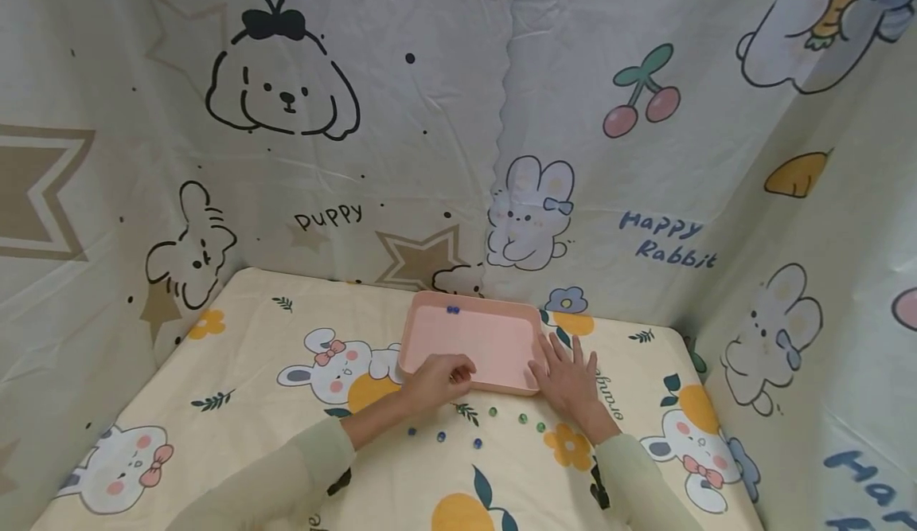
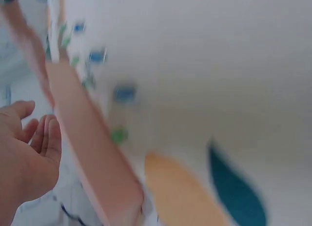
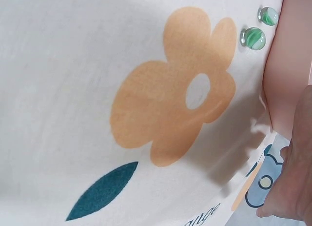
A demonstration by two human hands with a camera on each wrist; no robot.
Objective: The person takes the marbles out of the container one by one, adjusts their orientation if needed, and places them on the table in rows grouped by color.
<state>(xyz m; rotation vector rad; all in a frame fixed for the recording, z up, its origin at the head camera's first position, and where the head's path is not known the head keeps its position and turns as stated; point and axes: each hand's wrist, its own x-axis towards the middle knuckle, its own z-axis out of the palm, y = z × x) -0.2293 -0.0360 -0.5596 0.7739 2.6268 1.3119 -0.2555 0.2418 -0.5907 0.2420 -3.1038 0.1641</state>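
A shallow pink tray (image 1: 501,344) lies on the patterned cloth, with two blue marbles (image 1: 450,310) side by side near its far rim. My left hand (image 1: 438,380) is over the tray's near left edge. Its fingers are loosely curled, and in the left wrist view the thumb stands apart from them with nothing visible between. At the right rim, my right hand (image 1: 569,376) rests with fingers spread, touching the tray's side. In front of the tray lie three green marbles (image 1: 523,419) and three blue marbles (image 1: 441,436). The right wrist view shows two swirled green marbles (image 3: 254,38) close by the tray wall.
The cloth (image 1: 265,419) with rabbit and orange prints covers the table surface. Printed curtains (image 1: 430,133) hang around the back and both sides, and the tray's far edge sits close to the back one.
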